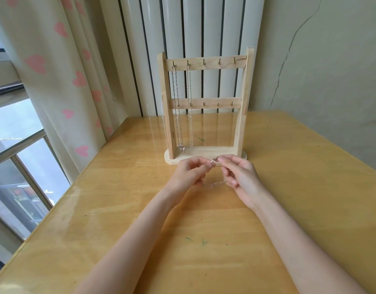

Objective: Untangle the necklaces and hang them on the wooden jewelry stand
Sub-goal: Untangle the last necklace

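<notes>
We see the left hand and right hand pinching a thin necklace with curled fingers. Two chains hang on the wooden stand behind them.

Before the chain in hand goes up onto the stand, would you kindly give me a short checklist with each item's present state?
1. Both ends gripped: left hand and right hand pinch the chain: ok.
2. Chain free of knots: too fine to see: cannot tell.
3. Free hook on the top bar: third hook is bare: ok.
4. Wooden stand upright on the table: ok.
5. Two hung necklaces apart from the held chain: ok.
6. Clasp closed: cannot tell.
</notes>
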The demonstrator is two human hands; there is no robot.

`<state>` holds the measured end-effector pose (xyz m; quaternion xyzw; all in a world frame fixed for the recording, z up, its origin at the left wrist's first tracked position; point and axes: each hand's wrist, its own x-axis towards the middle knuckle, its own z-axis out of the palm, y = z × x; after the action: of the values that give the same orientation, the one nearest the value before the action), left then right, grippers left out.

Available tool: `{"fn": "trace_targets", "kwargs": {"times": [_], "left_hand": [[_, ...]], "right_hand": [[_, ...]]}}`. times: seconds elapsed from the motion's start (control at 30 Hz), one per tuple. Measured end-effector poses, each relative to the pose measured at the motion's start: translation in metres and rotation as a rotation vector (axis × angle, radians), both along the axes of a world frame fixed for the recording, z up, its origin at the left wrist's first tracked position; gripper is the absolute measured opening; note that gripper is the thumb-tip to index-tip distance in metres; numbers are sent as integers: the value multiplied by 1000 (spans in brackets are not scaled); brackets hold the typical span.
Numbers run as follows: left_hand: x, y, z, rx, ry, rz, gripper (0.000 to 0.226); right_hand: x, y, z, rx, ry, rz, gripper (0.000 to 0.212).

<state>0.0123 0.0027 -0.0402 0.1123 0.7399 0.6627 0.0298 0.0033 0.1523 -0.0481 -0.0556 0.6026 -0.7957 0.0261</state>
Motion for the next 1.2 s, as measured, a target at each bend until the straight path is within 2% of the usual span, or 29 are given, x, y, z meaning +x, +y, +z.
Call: {"fn": "trace_targets", "kwargs": {"times": [0.47,0.6,0.7,0.83,0.9,0.97,1.07,1.1,1.2], "left_hand": [[-3,-2,1,13,57,63,6],[-3,-2,0,37,38,47,12],[-4,-4,-4,69,10,-6,1],[-5,1,-10,-106,37,-135,8],[-4,4,-10,-131,36,-182,15],[-3,3,-8,-33,-21,-202,17],[-4,-4,-4,272,-206,-174,16],[-4,-6,-3,305,-226,-157,14],[-5,-6,-5,241,-206,-87,12]], "right_hand": [[4,-4,2,94,15,61,10],[5,-4,1,105,22,69,11],[5,-1,4,-22,-3,65,12],[4,1,6,-190,-50,48,14],[2,3,6,-254,-62,33,16],[0,6,6,-315,-61,18,16],[-1,8,4,-302,-37,6,7],[-1,7,3,-284,-28,9,7],[0,5,3,-264,-10,33,17]]}}
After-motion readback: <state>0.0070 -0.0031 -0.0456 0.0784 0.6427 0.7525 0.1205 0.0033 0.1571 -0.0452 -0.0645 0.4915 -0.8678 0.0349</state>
